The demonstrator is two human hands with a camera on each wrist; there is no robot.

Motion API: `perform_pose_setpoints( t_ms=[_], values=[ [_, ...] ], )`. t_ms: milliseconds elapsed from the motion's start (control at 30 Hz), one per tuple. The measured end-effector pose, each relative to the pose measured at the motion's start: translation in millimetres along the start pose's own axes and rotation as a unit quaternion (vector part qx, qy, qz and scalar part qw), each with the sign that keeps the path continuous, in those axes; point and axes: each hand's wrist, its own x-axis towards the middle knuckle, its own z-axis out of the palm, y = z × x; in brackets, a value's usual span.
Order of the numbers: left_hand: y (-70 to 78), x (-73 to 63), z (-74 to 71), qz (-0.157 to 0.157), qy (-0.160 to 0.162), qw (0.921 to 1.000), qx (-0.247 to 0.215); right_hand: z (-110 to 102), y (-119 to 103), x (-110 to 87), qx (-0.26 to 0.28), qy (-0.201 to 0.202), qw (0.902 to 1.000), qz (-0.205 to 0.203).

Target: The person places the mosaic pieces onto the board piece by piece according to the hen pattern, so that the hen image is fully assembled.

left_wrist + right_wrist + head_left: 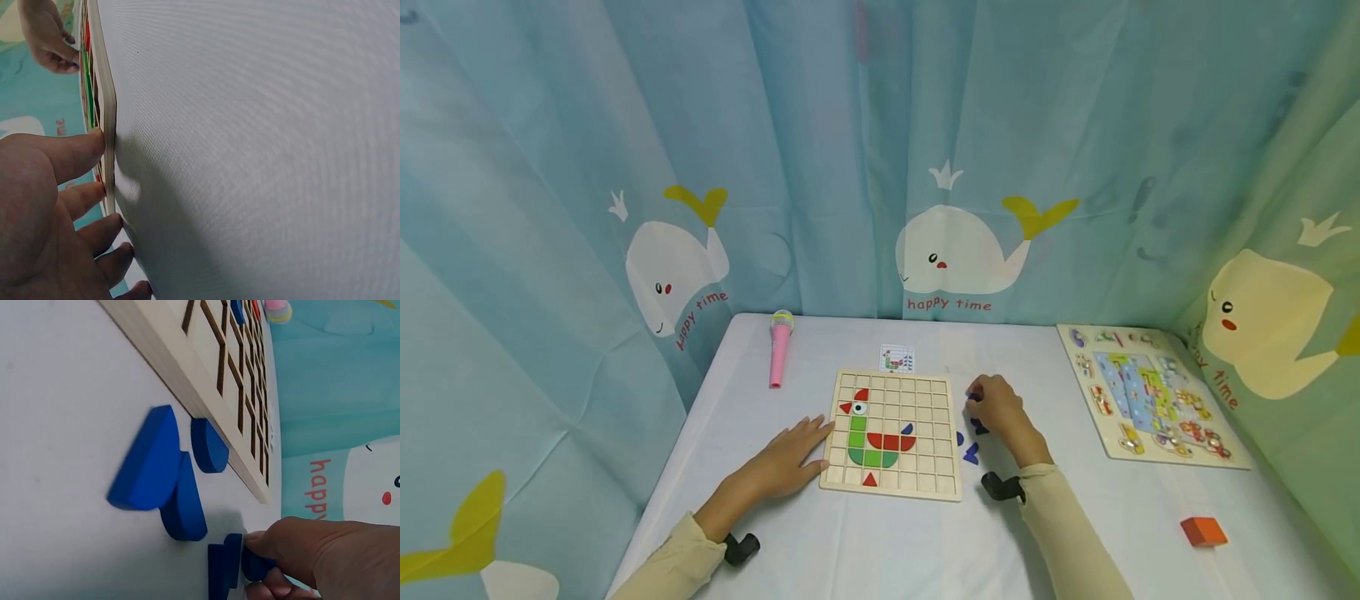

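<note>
Pinching a blue rounded piece [255,565] between thumb and fingers, the right hand [1000,410] is just right of the wooden grid board [927,482].
The board lies left of this grip; the pinched piece is partly covered, so its long axis cannot be told. The left hand [786,458], fingers straight and spread, touches the board's left edge, so the right is nearer the loose blue half-round pieces [147,462], smooth and thick, 1 just beside the board's pale, grained side. Square recesses hold flat green pieces [872,457] and red pieces [891,442]; the white cloth [262,125] is finely woven.
</note>
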Motion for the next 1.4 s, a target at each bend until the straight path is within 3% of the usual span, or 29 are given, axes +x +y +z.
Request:
perform_pose_setpoints(
  t_ms=[433,700,1100,1400],
  values=[
    [1.5,-0.6,-1.2,-0.001,0.001,1.0,-0.004,2,-3,11.8,-0.054,0.043,0.9974,-0.017],
    [1.2,0.0,-2.3,0.004,-0.003,0.9999,-0.008,1,-7,19.0,-0.041,0.036,0.998,-0.033],
    [-0.6,0.8,-0.3,0.0,-0.002,1.0,-0.003,0,1,19.2,0.018,-0.005,0.9997,-0.015],
    [0.6,0.3,-1.5,0.002,0.0,1.0,-0.005,3,3,18.8,0.03,0.006,0.9993,0.02]
  ],
)
